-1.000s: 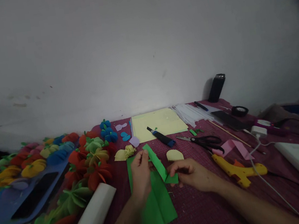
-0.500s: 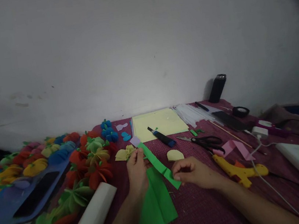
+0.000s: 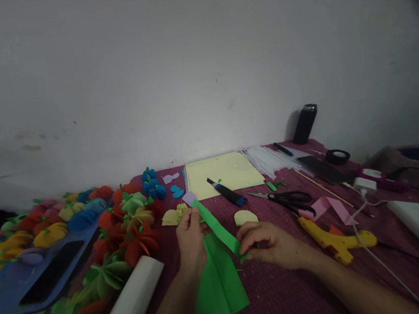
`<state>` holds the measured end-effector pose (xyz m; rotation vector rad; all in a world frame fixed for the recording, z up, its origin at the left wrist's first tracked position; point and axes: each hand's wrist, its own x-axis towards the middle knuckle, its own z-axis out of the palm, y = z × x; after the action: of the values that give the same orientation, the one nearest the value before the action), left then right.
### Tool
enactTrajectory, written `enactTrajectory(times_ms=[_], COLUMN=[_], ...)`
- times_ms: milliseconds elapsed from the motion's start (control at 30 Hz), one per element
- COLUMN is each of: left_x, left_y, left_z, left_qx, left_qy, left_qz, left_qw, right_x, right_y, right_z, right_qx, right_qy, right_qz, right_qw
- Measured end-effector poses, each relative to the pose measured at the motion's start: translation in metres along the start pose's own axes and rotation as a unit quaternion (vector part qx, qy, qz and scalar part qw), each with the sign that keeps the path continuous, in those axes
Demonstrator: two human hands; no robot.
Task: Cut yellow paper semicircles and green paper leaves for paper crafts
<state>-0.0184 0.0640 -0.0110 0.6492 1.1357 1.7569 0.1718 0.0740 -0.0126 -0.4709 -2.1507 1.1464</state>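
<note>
A strip of green paper (image 3: 216, 227) slants between my two hands above the table. Its upper left end is pinched in my left hand (image 3: 190, 240), and the fingers of my right hand (image 3: 266, 242) grip the lower right end, which bends under there. A larger creased green paper sheet (image 3: 220, 290) lies on the table beneath the strip. Just past my right hand rests a pale yellow rounded paper piece (image 3: 245, 217). Beyond my left hand are a small lilac paper piece (image 3: 189, 198) and crumpled yellow paper (image 3: 181, 212).
Scissors (image 3: 288, 199), a blue-black cutter knife (image 3: 228, 192) and a yellow glue gun (image 3: 336, 240) lie across the centre and right. Colourful paper flowers (image 3: 136, 219) and a white roll (image 3: 129, 306) fill the left. A black bottle (image 3: 305, 124) stands at the back right.
My right fingers have shifted slightly up and left and now fold the strip's lower end, which lay flat before. My left hand keeps its pinch almost unmoved.
</note>
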Motion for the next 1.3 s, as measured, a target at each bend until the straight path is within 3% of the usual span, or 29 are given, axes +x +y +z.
enactTrajectory(times_ms=[167, 300, 633, 933, 1100, 1300], left_x=[0.006, 0.009, 0.004, -0.007, -0.017, -0.039], left_y=[0.003, 0.002, 0.001, 0.002, -0.004, -0.02], left_z=[-0.004, -0.007, -0.001, -0.002, 0.004, 0.016], left_qx=[0.001, 0.004, -0.005, 0.108, 0.18, 0.222], left_qy=[0.028, 0.034, 0.006, -0.025, -0.059, -0.15], left_qz=[0.01, 0.019, 0.02, 0.116, 0.122, 0.093], left_qw=[1.0, 0.999, 1.0, 0.987, 0.974, 0.959], right_x=[-0.001, -0.001, -0.003, -0.005, -0.002, 0.003], right_y=[-0.004, -0.008, -0.015, -0.011, -0.011, -0.001], right_z=[-0.008, -0.008, -0.007, -0.005, -0.005, 0.002], right_qx=[-0.083, -0.081, -0.034, 0.042, 0.037, 0.112], right_qy=[-0.019, -0.043, -0.088, -0.063, 0.018, 0.156], right_qz=[-0.086, -0.141, -0.097, -0.071, -0.03, 0.103], right_qw=[0.993, 0.986, 0.991, 0.995, 0.999, 0.976])
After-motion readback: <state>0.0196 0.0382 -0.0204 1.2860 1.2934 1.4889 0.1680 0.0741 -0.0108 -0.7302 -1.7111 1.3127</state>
